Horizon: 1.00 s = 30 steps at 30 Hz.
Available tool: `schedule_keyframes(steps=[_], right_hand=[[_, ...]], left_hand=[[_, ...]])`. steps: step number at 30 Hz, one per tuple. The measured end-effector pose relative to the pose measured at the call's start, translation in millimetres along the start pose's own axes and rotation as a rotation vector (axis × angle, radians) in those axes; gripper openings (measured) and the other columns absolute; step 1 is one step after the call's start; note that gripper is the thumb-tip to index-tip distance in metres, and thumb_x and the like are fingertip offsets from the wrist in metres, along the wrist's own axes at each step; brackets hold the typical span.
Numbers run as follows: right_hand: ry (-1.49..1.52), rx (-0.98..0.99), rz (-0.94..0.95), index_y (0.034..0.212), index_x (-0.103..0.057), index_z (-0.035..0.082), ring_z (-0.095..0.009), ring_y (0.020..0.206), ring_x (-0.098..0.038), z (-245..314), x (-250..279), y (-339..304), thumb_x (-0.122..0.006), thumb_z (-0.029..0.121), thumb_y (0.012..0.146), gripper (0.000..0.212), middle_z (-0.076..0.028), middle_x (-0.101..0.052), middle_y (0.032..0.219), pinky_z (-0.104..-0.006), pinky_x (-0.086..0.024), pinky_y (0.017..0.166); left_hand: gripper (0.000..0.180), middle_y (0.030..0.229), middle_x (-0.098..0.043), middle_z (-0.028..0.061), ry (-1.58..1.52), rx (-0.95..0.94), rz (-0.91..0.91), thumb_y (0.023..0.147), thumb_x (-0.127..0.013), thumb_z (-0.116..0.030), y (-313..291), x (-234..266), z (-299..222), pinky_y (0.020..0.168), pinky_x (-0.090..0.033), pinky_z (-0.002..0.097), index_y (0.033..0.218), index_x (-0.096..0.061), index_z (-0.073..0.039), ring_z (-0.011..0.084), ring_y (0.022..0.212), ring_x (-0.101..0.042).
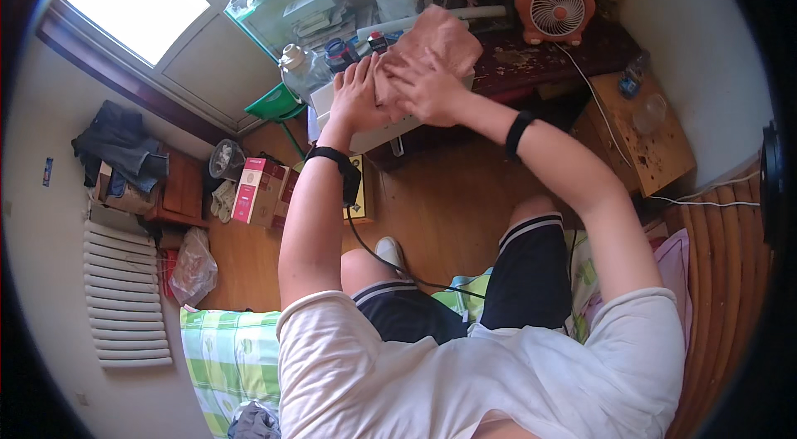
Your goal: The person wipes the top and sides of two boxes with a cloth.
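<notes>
A crumpled pink cloth (440, 39) lies over a white box-like object (378, 139) at the near edge of the dark table. My right hand (429, 92) rests on the cloth with its fingers spread. Beside it, my left hand (359, 97) lies with straight fingers at the cloth's left edge, over the white object. Neither hand is wrapped round anything. The hands and the cloth hide most of the white object's top. Each wrist wears a black band, and a black cable hangs from the left one.
Behind my hands stand a clear plastic jug (303, 70), dark bottles (340, 53) and a glass tank (290, 3) full of stuff. An orange fan (554, 7) is at the back right. A green stool (278, 103) and a red-and-white carton (259, 190) stand to the left.
</notes>
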State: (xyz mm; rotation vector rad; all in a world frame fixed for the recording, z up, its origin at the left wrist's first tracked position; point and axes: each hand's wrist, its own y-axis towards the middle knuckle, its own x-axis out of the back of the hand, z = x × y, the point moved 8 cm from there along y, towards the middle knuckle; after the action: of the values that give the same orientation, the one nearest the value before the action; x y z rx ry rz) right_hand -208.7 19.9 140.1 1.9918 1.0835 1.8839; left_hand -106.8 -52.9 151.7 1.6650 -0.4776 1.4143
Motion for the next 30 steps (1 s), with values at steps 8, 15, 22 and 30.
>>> schedule_keyframes(steps=[8,15,22,30], right_hand=[[0.108,-0.402,0.206,0.143,-0.046,0.03,-0.028,0.145,-0.029,-64.4,-6.5,1.1,-0.049,0.05,0.094,0.053,-0.006,-0.034,0.156,-0.0679,-0.027,0.108],[0.614,-0.785,-0.047,0.145,-0.037,0.025,-0.048,0.105,-0.06,-119.7,-21.4,-27.2,-0.049,0.045,0.096,0.055,-0.027,-0.065,0.111,-0.0541,-0.048,0.091],[0.561,-1.016,-0.036,0.129,-0.053,0.018,-0.046,0.103,-0.061,-126.0,-27.1,-33.5,-0.046,0.041,0.098,0.039,-0.025,-0.066,0.108,-0.0553,-0.049,0.089],[0.706,-1.062,-0.29,0.113,-0.061,0.008,-0.046,0.103,-0.06,-150.5,-36.5,-66.3,-0.044,0.042,0.101,0.04,-0.024,-0.067,0.104,-0.0517,-0.048,0.087]], left_hand=[[0.12,0.151,-0.036,0.0169,0.021,0.024,0.026,0.06,-0.077,-0.054,-6.9,3.3,6.5,0.114,-0.022,0.0493,0.154,-0.022,-0.005,0.0344,0.139,-0.034],[0.127,0.147,-0.038,0.0203,0.036,0.012,0.056,0.057,-0.081,-0.056,5.9,5.7,-1.2,0.113,-0.023,0.0544,0.154,-0.02,-0.003,0.0377,0.138,-0.033],[0.133,0.145,-0.037,0.0225,0.086,0.283,0.113,0.052,-0.083,-0.062,43.6,-6.9,-38.9,0.106,-0.025,0.0689,0.152,-0.021,0.001,0.0395,0.137,-0.033],[0.124,0.138,-0.041,0.0212,0.012,0.178,-0.005,0.052,-0.083,-0.058,33.4,-3.6,-51.6,0.107,-0.021,0.069,0.152,-0.027,-0.008,0.0411,0.133,-0.036]])
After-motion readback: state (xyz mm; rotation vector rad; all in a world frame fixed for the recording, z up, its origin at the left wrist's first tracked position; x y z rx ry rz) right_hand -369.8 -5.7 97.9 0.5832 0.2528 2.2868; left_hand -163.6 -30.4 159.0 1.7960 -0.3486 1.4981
